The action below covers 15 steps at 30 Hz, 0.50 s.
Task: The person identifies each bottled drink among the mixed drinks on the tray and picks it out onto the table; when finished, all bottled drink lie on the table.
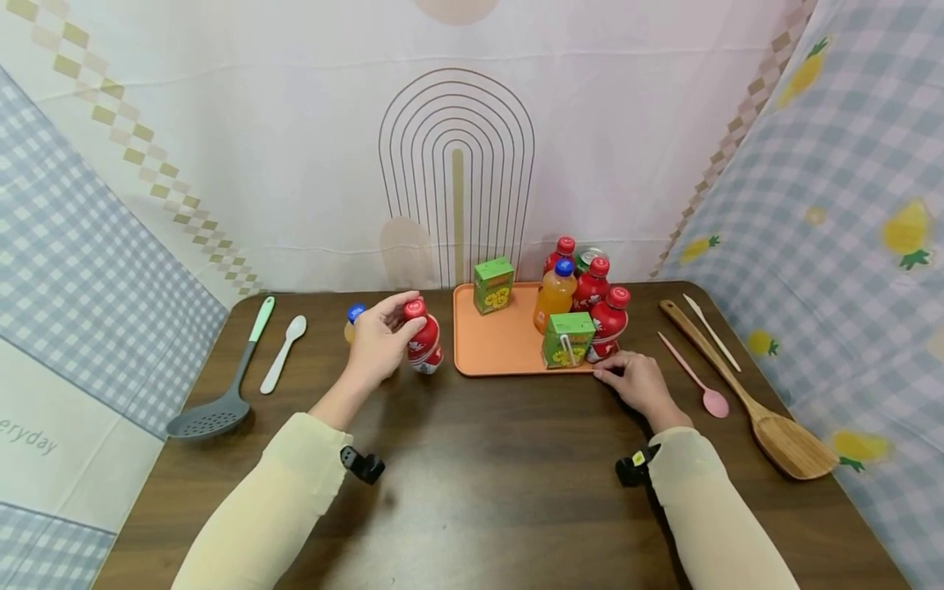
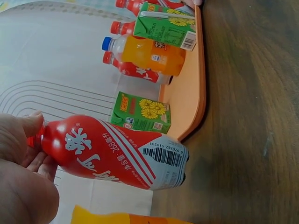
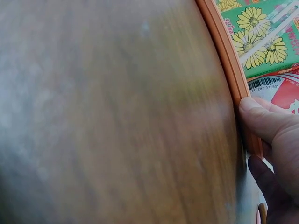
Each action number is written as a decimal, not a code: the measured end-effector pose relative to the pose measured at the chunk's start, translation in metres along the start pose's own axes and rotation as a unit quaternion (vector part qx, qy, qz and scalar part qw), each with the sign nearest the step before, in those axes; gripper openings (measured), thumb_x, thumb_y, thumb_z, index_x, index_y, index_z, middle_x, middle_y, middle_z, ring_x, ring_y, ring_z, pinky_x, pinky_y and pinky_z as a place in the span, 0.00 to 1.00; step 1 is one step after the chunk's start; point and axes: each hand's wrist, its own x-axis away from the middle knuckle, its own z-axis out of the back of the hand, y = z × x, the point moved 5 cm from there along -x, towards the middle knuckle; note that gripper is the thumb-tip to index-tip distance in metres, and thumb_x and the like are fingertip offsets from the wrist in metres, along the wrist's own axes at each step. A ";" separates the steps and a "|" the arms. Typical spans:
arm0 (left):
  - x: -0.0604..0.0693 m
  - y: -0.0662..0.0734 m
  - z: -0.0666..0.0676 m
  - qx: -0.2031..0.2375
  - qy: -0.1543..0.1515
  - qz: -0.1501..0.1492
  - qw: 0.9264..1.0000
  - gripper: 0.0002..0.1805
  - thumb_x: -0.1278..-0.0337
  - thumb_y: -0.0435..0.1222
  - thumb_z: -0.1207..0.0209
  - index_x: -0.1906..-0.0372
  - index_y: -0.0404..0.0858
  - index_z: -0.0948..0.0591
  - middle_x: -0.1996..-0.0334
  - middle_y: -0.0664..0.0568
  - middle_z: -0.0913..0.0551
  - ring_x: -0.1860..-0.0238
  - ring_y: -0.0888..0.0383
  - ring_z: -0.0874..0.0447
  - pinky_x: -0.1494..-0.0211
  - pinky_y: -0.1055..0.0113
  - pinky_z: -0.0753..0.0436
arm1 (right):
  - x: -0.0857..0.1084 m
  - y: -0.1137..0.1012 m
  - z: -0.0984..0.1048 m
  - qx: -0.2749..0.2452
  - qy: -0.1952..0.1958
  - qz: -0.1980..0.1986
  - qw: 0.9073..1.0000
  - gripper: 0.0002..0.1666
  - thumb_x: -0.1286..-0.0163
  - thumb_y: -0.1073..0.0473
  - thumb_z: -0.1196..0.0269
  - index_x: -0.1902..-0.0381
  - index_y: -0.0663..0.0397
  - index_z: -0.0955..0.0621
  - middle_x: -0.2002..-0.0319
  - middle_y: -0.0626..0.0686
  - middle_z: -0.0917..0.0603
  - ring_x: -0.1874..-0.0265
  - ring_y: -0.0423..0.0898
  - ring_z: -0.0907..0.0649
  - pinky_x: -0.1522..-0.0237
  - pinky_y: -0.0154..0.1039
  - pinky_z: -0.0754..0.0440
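Left of the tray, my left hand (image 1: 376,340) grips a red plastic drink bottle (image 1: 425,344) round its neck and cap; the bottle is upright in the head view. My right hand (image 1: 643,385) pinches the front right corner of the orange tray (image 1: 494,354), thumb on the rim in the right wrist view. On the tray's right side stand several red bottles (image 1: 609,321), an orange drink bottle (image 1: 555,297), a green drink carton (image 1: 568,340) with a straw and a partly hidden can (image 1: 590,256). Another green carton (image 1: 493,285) stands at the tray's back left.
A blue-capped orange bottle (image 1: 349,329) stands behind my left hand, mostly hidden. At the left lie a slotted turner (image 1: 214,415) and a white spoon (image 1: 283,356). A wooden spatula (image 1: 789,442), a pink spoon (image 1: 714,401) and a white knife (image 1: 711,332) lie at the right.
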 end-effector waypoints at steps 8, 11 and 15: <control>0.004 -0.006 0.005 -0.009 0.005 0.001 1.000 0.21 0.43 0.29 0.36 0.43 0.34 0.21 0.48 0.41 0.18 0.44 0.54 0.21 0.43 0.64 0.23 | -0.002 -0.001 0.000 0.006 -0.004 -0.004 1.000 0.07 0.38 0.55 0.31 0.64 0.51 0.11 0.59 0.53 0.13 0.55 0.54 0.18 0.47 0.56 0.25; 0.005 -0.009 0.007 -0.007 0.011 -0.006 1.000 0.21 0.44 0.28 0.36 0.43 0.33 0.21 0.49 0.41 0.18 0.45 0.53 0.20 0.43 0.63 0.22 | -0.002 -0.001 -0.001 0.007 -0.003 -0.001 1.000 0.07 0.38 0.55 0.31 0.64 0.51 0.11 0.59 0.53 0.13 0.55 0.54 0.18 0.47 0.56 0.25; 0.005 -0.010 0.009 -0.020 0.024 -0.016 0.999 0.20 0.45 0.28 0.35 0.45 0.34 0.19 0.51 0.42 0.17 0.47 0.53 0.19 0.45 0.64 0.21 | -0.001 0.002 -0.001 0.007 -0.002 -0.003 1.000 0.07 0.38 0.55 0.31 0.64 0.51 0.11 0.59 0.53 0.13 0.54 0.54 0.18 0.47 0.56 0.25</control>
